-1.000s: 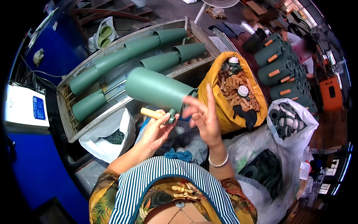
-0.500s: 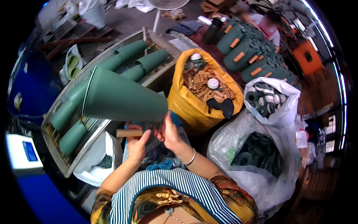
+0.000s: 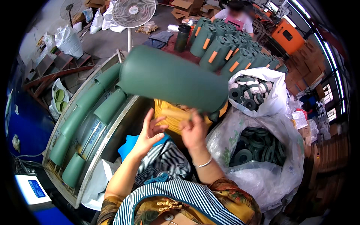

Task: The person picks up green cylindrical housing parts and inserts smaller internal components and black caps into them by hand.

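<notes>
A dark green plastic jug body [image 3: 170, 77] lies on its side in the air in front of me, its wide base pointing left. My right hand [image 3: 193, 129] grips it at the narrow end, where a tan wooden handle [image 3: 174, 113] sticks out. My left hand [image 3: 148, 135] is just under the handle with fingers spread, holding nothing. Below my hands lies striped and blue cloth [image 3: 161, 159] on my lap.
A metal tray [image 3: 95, 129] on my left holds green jug bodies in rows. A yellow sack [image 3: 168, 120] sits behind the jug. Clear bags of dark rings [image 3: 258, 144] and white-and-black rings [image 3: 249, 92] stand right. Finished green jugs with orange handles [image 3: 228, 52], a fan [image 3: 134, 13] and another person [image 3: 236, 15] are behind.
The jug body has swung up and to the right, rising in front of the yellow sack. My left hand has let go and opened, while my right hand keeps its grip.
</notes>
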Demonstrator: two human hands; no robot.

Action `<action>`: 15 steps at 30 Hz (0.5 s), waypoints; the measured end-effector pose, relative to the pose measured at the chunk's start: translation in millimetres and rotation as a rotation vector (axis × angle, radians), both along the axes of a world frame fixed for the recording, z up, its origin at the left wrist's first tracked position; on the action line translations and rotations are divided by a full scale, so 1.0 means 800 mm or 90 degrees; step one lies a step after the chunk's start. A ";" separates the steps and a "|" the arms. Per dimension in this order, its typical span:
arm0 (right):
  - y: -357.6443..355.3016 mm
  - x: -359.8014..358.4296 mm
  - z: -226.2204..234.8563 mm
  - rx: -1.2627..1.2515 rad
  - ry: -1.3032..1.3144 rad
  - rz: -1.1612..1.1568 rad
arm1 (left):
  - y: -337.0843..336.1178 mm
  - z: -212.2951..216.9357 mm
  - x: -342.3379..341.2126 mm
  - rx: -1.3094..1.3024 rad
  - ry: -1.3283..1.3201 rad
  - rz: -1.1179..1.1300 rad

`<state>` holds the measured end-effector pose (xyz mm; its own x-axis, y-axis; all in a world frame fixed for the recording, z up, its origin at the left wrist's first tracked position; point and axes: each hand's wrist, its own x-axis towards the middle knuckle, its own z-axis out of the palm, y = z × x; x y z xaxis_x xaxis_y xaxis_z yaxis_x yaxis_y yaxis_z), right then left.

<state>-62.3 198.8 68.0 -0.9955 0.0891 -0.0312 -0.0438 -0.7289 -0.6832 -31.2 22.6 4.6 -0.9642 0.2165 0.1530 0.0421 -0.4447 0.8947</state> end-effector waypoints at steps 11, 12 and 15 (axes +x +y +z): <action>0.232 -0.262 0.039 1.000 -0.022 -0.427 | -0.025 -0.132 0.015 -0.896 0.300 0.235; 0.240 -0.282 0.030 1.020 -0.062 -0.431 | -0.025 -0.133 0.011 -0.892 0.292 0.235; 0.253 -0.326 0.009 1.058 -0.151 -0.449 | -0.022 -0.138 0.007 -0.888 0.272 0.237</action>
